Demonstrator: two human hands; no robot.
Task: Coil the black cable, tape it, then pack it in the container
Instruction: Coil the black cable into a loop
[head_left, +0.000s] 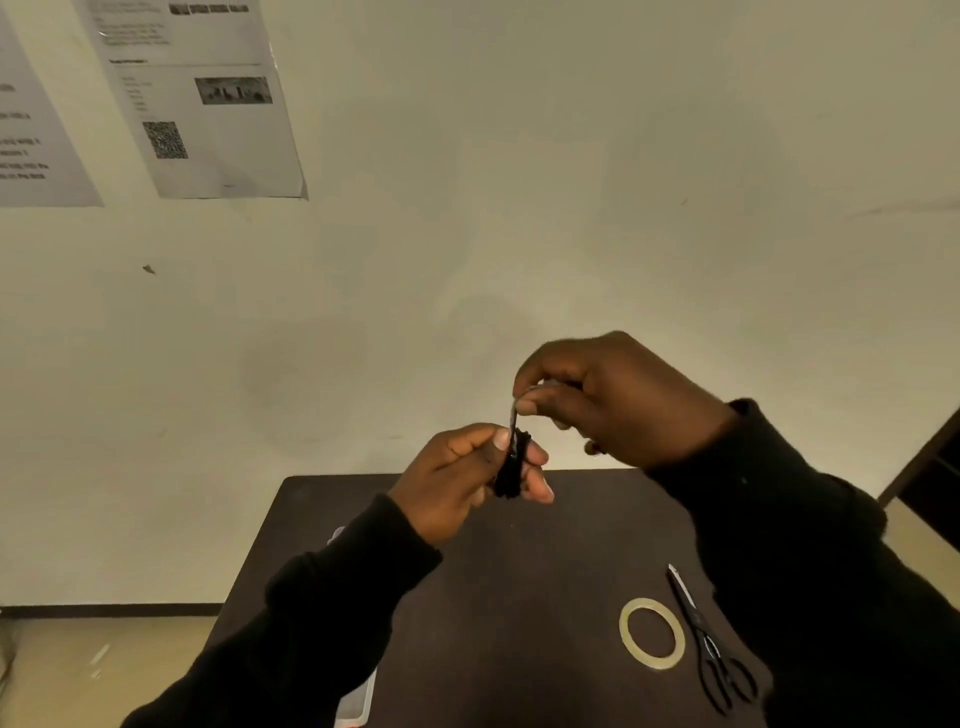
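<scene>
The coiled black cable is held in the air above the dark table, pinched in the left hand. The right hand is closed on a strip of clear tape that runs down to the bundle. Risks, as judged: slack in the strip lets it fold onto itself; a loosened left pinch lets the coil spring open. The tape roll and scissors lie near the right edge — the container is mostly hidden under the left sleeve.

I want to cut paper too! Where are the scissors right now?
In the head view, the black scissors lie on the dark table at the lower right, just right of the tape roll and beside the person's right sleeve.
</scene>
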